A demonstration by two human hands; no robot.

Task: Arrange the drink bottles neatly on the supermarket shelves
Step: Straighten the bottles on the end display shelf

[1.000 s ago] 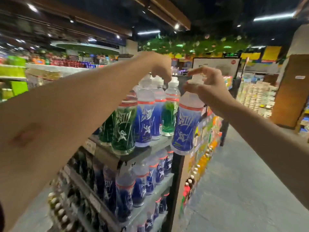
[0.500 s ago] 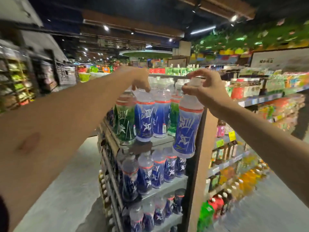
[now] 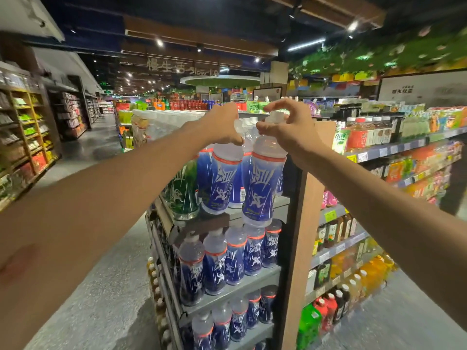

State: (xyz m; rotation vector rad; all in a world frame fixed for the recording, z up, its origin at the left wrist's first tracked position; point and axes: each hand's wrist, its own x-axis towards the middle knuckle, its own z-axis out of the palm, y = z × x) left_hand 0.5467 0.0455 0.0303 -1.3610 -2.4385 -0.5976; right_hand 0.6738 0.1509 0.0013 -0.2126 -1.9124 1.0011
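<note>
My right hand [image 3: 290, 125] grips the white cap and neck of a blue-labelled drink bottle [image 3: 262, 188], which hangs in the air at the right front of the top shelf [image 3: 257, 213]. My left hand [image 3: 222, 127] is closed on the neck of a second blue-labelled bottle [image 3: 222, 183], lifted slightly above the same shelf. More blue bottles stand behind them and a green-labelled bottle [image 3: 184, 193] stands to the left. Rows of the same blue bottles [image 3: 235, 258] fill the two shelves below.
A brown side panel [image 3: 305, 223] bounds the shelf unit on the right. Beyond it run long shelves [image 3: 394, 150] of juices and teas. Grey aisle floor [image 3: 101, 299] lies to the left, with snack shelving [image 3: 25, 137] along the far left.
The view has swung left and down. Both hands have come closer together, and my left hand has lifted a blue bottle off the top shelf beside the one in my right hand.
</note>
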